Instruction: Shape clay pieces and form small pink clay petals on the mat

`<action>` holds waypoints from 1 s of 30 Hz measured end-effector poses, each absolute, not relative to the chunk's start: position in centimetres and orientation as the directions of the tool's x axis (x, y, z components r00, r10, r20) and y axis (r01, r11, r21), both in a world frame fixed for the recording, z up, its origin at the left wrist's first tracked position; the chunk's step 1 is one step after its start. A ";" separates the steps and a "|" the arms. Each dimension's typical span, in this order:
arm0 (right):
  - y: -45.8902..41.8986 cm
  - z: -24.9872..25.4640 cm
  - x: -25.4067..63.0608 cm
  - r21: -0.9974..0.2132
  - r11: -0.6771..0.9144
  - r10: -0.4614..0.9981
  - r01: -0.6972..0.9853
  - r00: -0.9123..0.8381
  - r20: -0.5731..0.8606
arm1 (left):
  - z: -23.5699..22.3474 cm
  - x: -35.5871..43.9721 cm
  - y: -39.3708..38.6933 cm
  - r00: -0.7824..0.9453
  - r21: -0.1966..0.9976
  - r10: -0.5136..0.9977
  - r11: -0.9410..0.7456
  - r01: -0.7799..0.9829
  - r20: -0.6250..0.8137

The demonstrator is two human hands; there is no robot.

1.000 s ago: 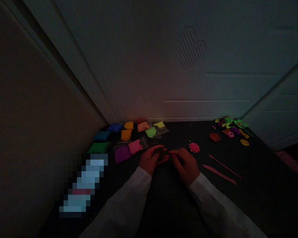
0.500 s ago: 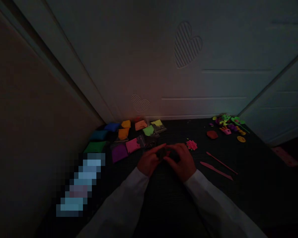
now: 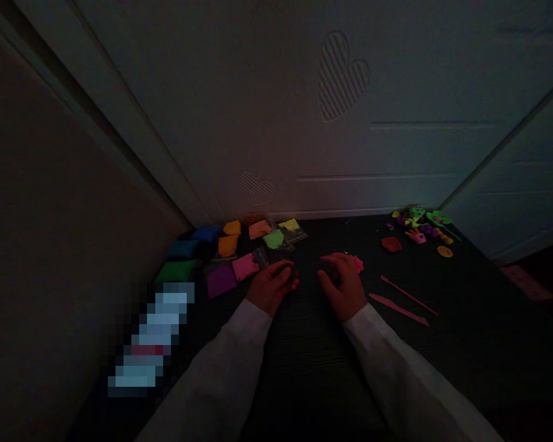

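My left hand [image 3: 271,287] has its fingers curled around a small dark lump [image 3: 292,269], which is mostly hidden and hard to make out in the dim light. A short gap to the right, my right hand [image 3: 343,287] hovers with thumb and fingers apart and nothing visible between them. Behind its fingers, a pink petalled clay piece [image 3: 359,264] is partly covered. Two pink modelling tools lie right of that hand: a flat clay knife [image 3: 399,309] and a thin stick tool [image 3: 409,295].
Bags of coloured clay, among them a purple one [image 3: 221,281] and a pink one [image 3: 245,266], lie at the back left. A reddish lump [image 3: 391,244], a yellow disc [image 3: 445,252] and small clay figures [image 3: 417,224] sit back right. A bright blurred panel [image 3: 154,337] is at left.
My hands have come apart. The right hand has opened and moved slightly right, over the pink clay piece, while the left keeps the dark lump. The view has shifted a little.
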State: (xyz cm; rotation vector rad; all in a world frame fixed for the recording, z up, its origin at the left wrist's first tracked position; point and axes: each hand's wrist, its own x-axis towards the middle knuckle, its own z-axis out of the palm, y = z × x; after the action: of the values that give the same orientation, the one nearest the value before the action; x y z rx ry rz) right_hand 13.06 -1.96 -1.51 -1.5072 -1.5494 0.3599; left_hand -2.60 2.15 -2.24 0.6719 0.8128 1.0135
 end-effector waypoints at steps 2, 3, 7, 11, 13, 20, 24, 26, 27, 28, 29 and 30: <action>-1.9 -1.5 13.1 -0.758 0.191 0.910 0.623 0.177 0.375 | -2.3 -2.6 2.3 0.258 0.808 0.929 0.360 -0.467 -0.264; -1.9 -1.5 13.0 -0.764 0.185 0.914 0.618 0.177 0.364 | -2.2 -2.6 2.3 0.243 0.808 0.936 0.343 -0.478 -0.254; -1.9 -1.6 12.9 -0.776 0.179 0.918 0.605 0.181 0.352 | -1.8 -2.7 2.1 0.232 0.776 0.945 0.321 -0.544 -0.229; -1.9 -1.6 12.7 -0.777 0.204 0.917 0.596 0.161 0.365 | -1.6 -2.7 2.0 0.278 0.717 0.912 0.409 -0.564 -0.302; -2.0 -1.6 12.7 -0.781 0.219 0.916 0.586 0.153 0.371 | -1.7 -2.6 2.0 0.302 0.699 0.915 0.401 -0.592 -0.268; -2.1 -1.6 12.6 -0.795 0.209 0.922 0.569 0.156 0.353 | -1.0 -3.5 2.2 0.447 0.573 0.862 0.497 -0.652 -0.239; -2.2 -1.6 12.5 -0.795 0.208 0.923 0.569 0.155 0.352 | -0.3 -3.9 2.1 0.405 0.554 0.878 0.476 -0.683 -0.255; -2.2 -1.5 12.5 -0.790 0.214 0.921 0.575 0.150 0.359 | -0.2 -3.8 2.0 0.373 0.567 0.881 0.474 -0.674 -0.292; -2.2 -1.5 12.5 -0.787 0.219 0.920 0.576 0.146 0.363 | -0.2 -3.7 2.0 0.359 0.575 0.878 0.479 -0.664 -0.317; -2.2 -1.5 12.5 -0.786 0.224 0.919 0.577 0.143 0.367 | -0.3 -3.6 2.0 0.347 0.581 0.874 0.486 -0.653 -0.341; -2.2 -1.5 12.5 -0.785 0.228 0.918 0.576 0.141 0.371 | -0.4 -3.5 2.0 0.342 0.584 0.867 0.497 -0.642 -0.362; -2.2 -1.5 12.4 -0.784 0.231 0.918 0.576 0.137 0.372 | -0.5 -3.4 2.0 0.351 0.583 0.858 0.512 -0.631 -0.374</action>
State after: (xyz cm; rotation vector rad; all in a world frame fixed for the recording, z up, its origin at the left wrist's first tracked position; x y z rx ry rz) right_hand 12.43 -2.17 -1.54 -1.4535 -1.5485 0.4495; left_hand -3.38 1.96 -0.54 0.3675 0.7101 0.9920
